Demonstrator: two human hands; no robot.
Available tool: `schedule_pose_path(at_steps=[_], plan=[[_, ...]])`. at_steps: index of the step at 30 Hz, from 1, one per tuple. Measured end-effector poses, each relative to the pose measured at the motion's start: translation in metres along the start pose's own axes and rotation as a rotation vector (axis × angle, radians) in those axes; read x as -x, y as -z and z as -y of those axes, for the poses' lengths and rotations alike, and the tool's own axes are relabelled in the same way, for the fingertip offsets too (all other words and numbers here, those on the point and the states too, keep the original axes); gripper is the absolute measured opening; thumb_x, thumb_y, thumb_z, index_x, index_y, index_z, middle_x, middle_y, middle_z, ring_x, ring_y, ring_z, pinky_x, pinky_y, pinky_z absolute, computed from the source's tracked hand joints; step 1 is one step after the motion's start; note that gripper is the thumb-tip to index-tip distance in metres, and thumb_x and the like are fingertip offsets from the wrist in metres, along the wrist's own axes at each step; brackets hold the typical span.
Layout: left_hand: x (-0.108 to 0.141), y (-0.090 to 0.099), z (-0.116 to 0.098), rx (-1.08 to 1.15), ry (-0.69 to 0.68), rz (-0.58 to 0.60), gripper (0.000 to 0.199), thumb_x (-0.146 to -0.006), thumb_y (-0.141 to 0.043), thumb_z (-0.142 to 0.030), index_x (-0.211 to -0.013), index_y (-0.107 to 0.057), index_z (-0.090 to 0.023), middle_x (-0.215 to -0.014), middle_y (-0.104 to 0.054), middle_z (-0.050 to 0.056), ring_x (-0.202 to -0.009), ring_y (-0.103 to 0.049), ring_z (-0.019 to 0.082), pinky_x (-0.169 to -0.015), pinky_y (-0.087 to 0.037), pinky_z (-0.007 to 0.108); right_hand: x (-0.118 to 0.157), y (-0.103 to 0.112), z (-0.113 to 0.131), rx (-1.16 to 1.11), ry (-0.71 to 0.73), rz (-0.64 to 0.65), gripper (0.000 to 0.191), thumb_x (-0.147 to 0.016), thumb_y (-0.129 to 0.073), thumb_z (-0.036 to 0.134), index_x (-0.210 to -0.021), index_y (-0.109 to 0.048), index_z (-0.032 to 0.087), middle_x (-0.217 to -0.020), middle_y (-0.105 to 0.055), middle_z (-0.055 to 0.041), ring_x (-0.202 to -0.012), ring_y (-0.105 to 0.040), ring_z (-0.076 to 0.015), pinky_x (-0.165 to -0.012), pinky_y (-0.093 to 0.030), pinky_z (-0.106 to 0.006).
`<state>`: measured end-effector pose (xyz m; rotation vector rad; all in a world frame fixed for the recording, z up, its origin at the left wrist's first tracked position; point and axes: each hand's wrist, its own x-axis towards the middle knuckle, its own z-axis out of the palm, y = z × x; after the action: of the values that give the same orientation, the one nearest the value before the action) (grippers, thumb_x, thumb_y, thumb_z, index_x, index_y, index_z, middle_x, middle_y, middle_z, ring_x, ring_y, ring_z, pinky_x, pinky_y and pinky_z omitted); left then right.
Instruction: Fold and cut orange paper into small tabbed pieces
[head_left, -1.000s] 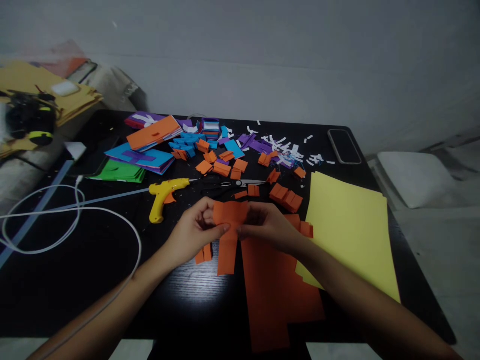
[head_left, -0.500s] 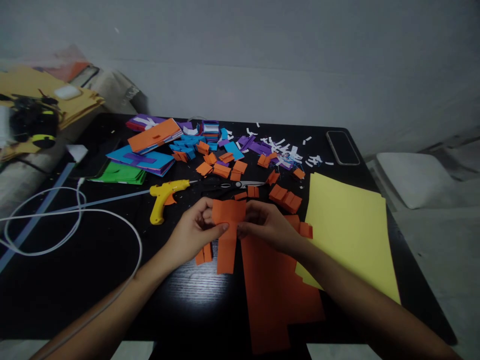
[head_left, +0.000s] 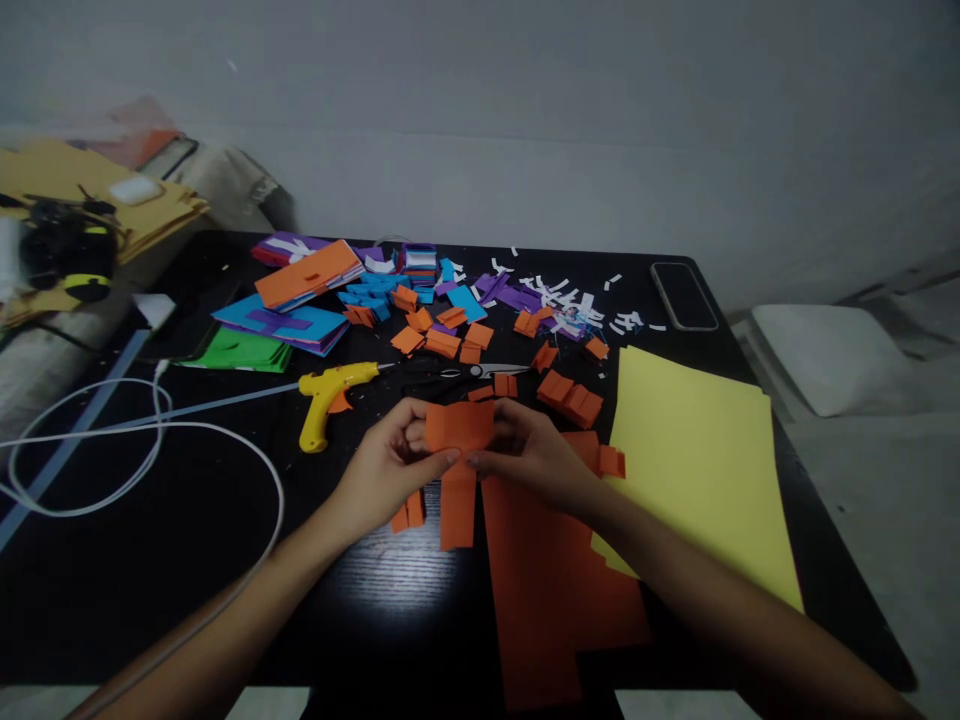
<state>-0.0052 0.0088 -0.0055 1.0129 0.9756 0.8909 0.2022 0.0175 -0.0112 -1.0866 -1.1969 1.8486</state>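
Observation:
Between my two hands is a T-shaped piece of orange paper [head_left: 459, 428], wide at the top with a narrower strip hanging down. My left hand [head_left: 397, 455] pinches it from the left, thumb in front and fingers behind. On the other side my right hand [head_left: 529, 450] grips it the same way, the two thumb tips close together at the middle. Beneath my right hand and forearm lies a large cut sheet of orange paper [head_left: 540, 590]. A small folded orange piece [head_left: 409, 512] rests on the table just below my left hand.
Scissors [head_left: 480, 371] and a yellow glue gun [head_left: 330, 395] lie beyond my hands. Folded orange pieces [head_left: 570, 398], purple scraps and white snippets are scattered behind. Yellow sheets [head_left: 697, 460] and a phone [head_left: 684, 295] are at right. A white cable [head_left: 225, 428] loops over my left forearm.
My right thumb has moved left onto the front of the orange paper, nearer the left thumb. The hanging strip has swung slightly to the right and now hangs straighter.

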Motion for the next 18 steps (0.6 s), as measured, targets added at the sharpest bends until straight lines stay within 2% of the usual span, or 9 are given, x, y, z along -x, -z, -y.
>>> schedule_pose_path(at_steps=[4,8,18], plan=[[0.0004,0.0030,0.0004,-0.020,0.008,0.011,0.037,-0.081,-0.085,-0.028,-0.106,-0.060,-0.018,-0.085,-0.078,0.004,-0.075,-0.076,0.018,-0.072,-0.060,0.028,-0.0007,0.0027,-0.0001,-0.038,-0.016,0.012,0.050,-0.070,-0.091,0.030,-0.109,-0.060,0.021,-0.083,-0.073,0.0010,-0.075,-0.074,-0.0190,-0.072,-0.060,-0.032],[-0.0005,0.0072,-0.0026,-0.064,0.002,0.031,0.035,-0.086,-0.081,-0.033,-0.109,-0.060,-0.017,-0.077,-0.077,0.002,-0.068,-0.073,0.016,-0.068,-0.058,0.026,-0.0016,0.0055,-0.0008,-0.056,-0.014,0.017,0.047,-0.072,-0.089,0.029,-0.107,-0.059,0.021,-0.082,-0.072,0.0013,-0.071,-0.073,-0.0179,-0.070,-0.060,-0.032],[-0.0018,0.0059,-0.0033,-0.064,-0.025,0.013,0.043,-0.089,-0.076,-0.043,-0.118,-0.059,-0.017,-0.077,-0.077,0.002,-0.069,-0.074,0.018,-0.074,-0.060,0.030,-0.0031,0.0073,-0.0031,-0.012,-0.008,-0.052,0.047,-0.073,-0.089,0.028,-0.108,-0.060,0.021,-0.084,-0.073,0.0003,-0.076,-0.073,-0.0185,-0.071,-0.058,-0.031]])
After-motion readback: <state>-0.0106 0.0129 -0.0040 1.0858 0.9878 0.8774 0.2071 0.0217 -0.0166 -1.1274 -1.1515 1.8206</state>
